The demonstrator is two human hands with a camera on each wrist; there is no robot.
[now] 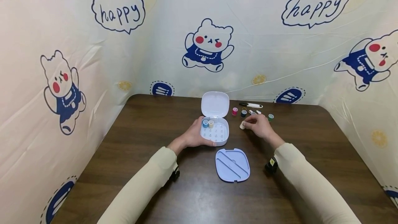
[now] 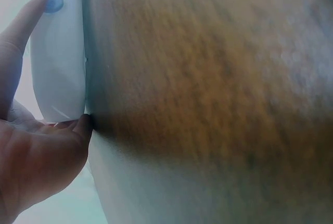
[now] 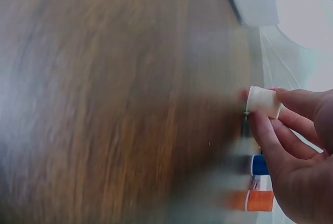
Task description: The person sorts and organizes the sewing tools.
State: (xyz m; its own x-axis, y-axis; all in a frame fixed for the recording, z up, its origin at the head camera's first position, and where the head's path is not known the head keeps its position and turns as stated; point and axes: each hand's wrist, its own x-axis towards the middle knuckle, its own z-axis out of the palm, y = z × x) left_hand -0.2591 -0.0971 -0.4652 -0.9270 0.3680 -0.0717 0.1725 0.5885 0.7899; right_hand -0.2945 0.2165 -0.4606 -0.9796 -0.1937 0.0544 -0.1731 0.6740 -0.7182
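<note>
My left hand (image 1: 193, 135) grips a small white sewing box (image 1: 221, 143) by its left side, thumb along the front wall. Its hinged lid (image 1: 215, 104) stands raised at the back. Inside, a blue thread spool (image 1: 205, 124) and a cream thread spool (image 1: 211, 124) sit in the back left corner, among rows of small pegs. To the right of the box, my right hand (image 1: 261, 126) pinches a white thread spool (image 3: 263, 102) between thumb and fingers, close over the table. The left wrist view has the box wall (image 2: 60, 73) held between thumb and fingers.
A pale purple tray (image 1: 232, 174) with diagonal ridges lies in front of the box. Behind my right hand are a pink spool (image 1: 234, 111), a dark blue spool (image 1: 244, 113), a green spool (image 1: 271, 117) and a black-and-white tool (image 1: 251, 105). An orange spool (image 3: 259, 201) shows below.
</note>
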